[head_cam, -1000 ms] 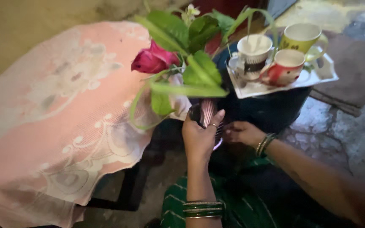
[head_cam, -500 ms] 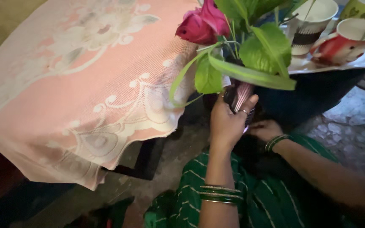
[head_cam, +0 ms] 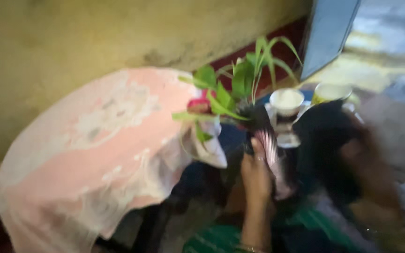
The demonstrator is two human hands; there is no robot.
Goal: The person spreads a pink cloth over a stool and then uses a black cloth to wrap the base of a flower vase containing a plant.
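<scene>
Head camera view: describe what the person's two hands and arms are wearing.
The left hand has a thin ring on one finger, and the left forearm is bare, with no sleeve; a bangle edge seems to show near the bottom of the frame. The right hand and arm are heavily motion-blurred, so any bangles or ring there cannot be made out.

Frame's pretty smeared from where I'm watching, so take this loosely. My left hand [head_cam: 256, 174] is up in the middle of the view, forearm rising almost straight from the bottom edge, back of the hand toward the camera, fingers curled into a closed grip around something narrow, thumb pointing up. There's a ring on one finger and a bangle low on the wrist. My right arm comes in from the lower right, bent and raised, but the right hand [head_cam: 352, 154] is motion blur; can't tell if it's curled or spread.
</scene>
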